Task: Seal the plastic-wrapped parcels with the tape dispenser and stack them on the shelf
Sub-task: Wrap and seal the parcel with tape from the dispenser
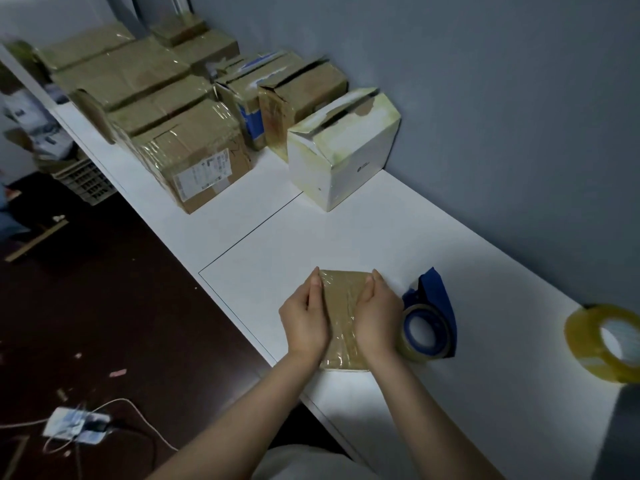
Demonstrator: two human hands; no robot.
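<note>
A small brown parcel [341, 313] wrapped in clear film lies on the white shelf top [415, 237] near its front edge. My left hand [304, 320] holds its left side and my right hand [377, 317] holds its right side, fingers curled over the parcel's edges. A blue tape dispenser [429, 323] with a roll of clear tape lies just right of my right hand, touching neither hand. Further back on the left, several taped and wrapped parcels [194, 154] stand in rows, with a white box [343, 150] nearest.
A loose roll of yellowish clear tape [606, 341] stands at the right edge of the shelf. The grey wall runs along the back. Below left is a dark floor with a power strip [76, 424], cables and a plastic crate [86, 181].
</note>
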